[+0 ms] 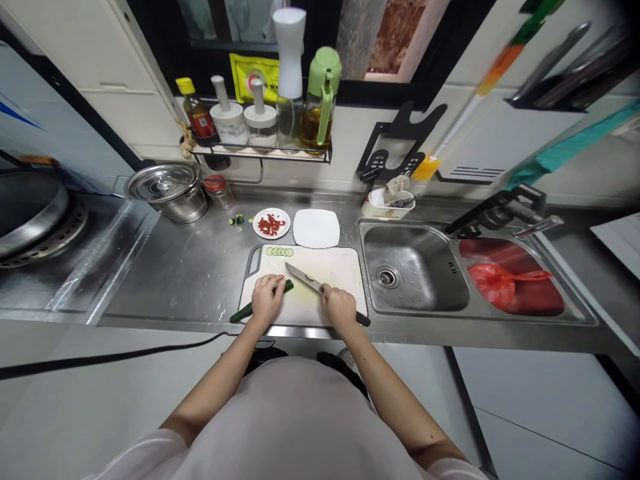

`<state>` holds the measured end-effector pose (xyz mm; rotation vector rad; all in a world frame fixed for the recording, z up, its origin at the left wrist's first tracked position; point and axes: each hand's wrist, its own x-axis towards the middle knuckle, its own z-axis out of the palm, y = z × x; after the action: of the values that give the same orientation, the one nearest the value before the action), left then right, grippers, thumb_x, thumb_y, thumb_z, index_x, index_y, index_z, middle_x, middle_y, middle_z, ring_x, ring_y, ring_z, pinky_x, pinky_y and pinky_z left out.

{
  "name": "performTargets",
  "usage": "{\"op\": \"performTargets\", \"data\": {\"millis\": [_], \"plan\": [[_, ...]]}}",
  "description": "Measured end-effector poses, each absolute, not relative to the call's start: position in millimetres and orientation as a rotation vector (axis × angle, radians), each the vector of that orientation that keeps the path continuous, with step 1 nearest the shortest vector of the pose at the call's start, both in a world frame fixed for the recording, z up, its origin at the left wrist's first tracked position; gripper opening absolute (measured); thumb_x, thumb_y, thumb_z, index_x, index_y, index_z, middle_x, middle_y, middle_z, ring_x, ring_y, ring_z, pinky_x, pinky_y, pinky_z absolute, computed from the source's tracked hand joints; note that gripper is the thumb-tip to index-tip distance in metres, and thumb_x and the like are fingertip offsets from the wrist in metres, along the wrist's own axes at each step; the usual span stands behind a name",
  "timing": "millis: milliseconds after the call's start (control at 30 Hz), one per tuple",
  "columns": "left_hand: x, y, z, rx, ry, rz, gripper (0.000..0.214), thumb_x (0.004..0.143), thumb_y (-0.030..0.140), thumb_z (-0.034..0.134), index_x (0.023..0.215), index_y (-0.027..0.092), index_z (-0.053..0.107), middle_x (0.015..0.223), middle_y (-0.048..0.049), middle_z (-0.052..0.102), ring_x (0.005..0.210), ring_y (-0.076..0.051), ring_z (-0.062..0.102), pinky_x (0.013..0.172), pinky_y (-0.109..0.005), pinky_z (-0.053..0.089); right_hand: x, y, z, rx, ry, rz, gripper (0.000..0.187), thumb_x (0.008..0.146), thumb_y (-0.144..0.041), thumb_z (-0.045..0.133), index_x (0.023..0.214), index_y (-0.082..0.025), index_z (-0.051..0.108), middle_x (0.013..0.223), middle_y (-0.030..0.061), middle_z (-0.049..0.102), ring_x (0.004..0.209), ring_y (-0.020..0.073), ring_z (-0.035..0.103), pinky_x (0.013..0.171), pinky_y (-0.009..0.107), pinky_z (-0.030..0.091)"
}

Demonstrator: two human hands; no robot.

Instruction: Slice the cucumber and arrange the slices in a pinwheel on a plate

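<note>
A white cutting board (335, 267) lies on the steel counter in front of me. My left hand (267, 299) is closed over a dark green cucumber (245, 311) that lies across the board's near left corner, one end sticking out past the edge. My right hand (339, 308) grips the black handle of a knife (306, 278). Its blade points up and left, just beyond the cucumber's cut end, with a small green piece on it. A short row of cucumber slices (279, 252) lies along the board's far edge.
Behind the board stand a round plate of chopped red chilli (271, 224) and a white square plate (316, 229). A double sink (415, 270) is at the right, with a red bag (495, 283) in its far basin. A lidded steel pot (167, 189) and a stove are at the left.
</note>
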<state>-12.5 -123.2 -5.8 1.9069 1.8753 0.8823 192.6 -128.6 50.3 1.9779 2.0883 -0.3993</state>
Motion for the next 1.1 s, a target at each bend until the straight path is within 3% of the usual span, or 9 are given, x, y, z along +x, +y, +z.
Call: {"op": "performTargets", "data": {"millis": [200,433,567,667,800,933,1100], "plan": [[-2,-106,15,1.977,1.785,0.883,0.029,0.092,0.04,0.05,0.107,0.024,0.069,0.109,-0.0072,0.065,0.108,-0.023,0.055,0.099,-0.038,0.041,194,-133,45,1.999,2.158,-0.3,0.031,0.089,-0.028,0.056,0.119,-0.018,0.055,0.103,0.0105,0.067,0.099,0.0228,0.058,0.082,0.031,0.034],[17,-85,26,2.098,1.616,0.496,0.026,0.087,0.044,0.058,0.107,0.03,0.07,0.117,-0.006,0.064,0.119,-0.028,0.049,0.113,-0.061,0.013,195,-134,46,1.978,2.243,-0.272,0.041,0.091,-0.031,0.054,0.129,-0.018,0.051,0.105,0.0129,0.065,0.102,0.0248,0.054,0.084,0.033,0.031],[20,-80,27,2.059,1.568,0.451,0.019,0.083,0.037,0.063,0.099,0.03,0.071,0.113,-0.0051,0.066,0.115,-0.028,0.052,0.111,-0.063,0.013,198,-136,45,1.968,2.241,-0.278,0.039,0.091,-0.03,0.053,0.129,-0.018,0.052,0.104,0.0125,0.065,0.102,0.0249,0.054,0.084,0.033,0.031],[23,-77,27,2.007,1.563,0.482,0.015,0.079,0.031,0.067,0.092,0.027,0.071,0.104,-0.0041,0.068,0.108,-0.026,0.056,0.11,-0.057,0.024,200,-139,43,1.967,2.24,-0.278,0.037,0.091,-0.03,0.054,0.126,-0.018,0.053,0.103,0.0122,0.065,0.101,0.0246,0.054,0.083,0.032,0.031],[26,-72,22,1.824,1.569,0.561,0.011,0.077,0.029,0.067,0.086,0.024,0.071,0.089,-0.0019,0.071,0.089,-0.019,0.062,0.091,-0.036,0.045,204,-141,39,1.984,2.221,-0.276,0.037,0.09,-0.03,0.056,0.125,-0.019,0.054,0.102,0.0108,0.066,0.1,0.0239,0.055,0.082,0.032,0.032],[19,-61,12,1.555,1.735,0.678,0.014,0.08,0.031,0.063,0.088,0.023,0.07,0.076,0.0015,0.07,0.073,-0.014,0.063,0.075,-0.027,0.048,212,-145,37,2.03,2.174,-0.271,0.036,0.088,-0.03,0.058,0.122,-0.019,0.056,0.101,0.0092,0.067,0.098,0.0233,0.057,0.081,0.032,0.033],[4,-40,1,1.414,1.907,0.798,0.011,0.078,0.028,0.063,0.086,0.023,0.069,0.08,0.0003,0.071,0.076,-0.015,0.065,0.076,-0.028,0.047,224,-151,33,2.103,2.096,-0.296,0.035,0.088,-0.028,0.057,0.122,-0.02,0.057,0.101,0.0081,0.068,0.096,0.0216,0.059,0.08,0.03,0.033]]}}
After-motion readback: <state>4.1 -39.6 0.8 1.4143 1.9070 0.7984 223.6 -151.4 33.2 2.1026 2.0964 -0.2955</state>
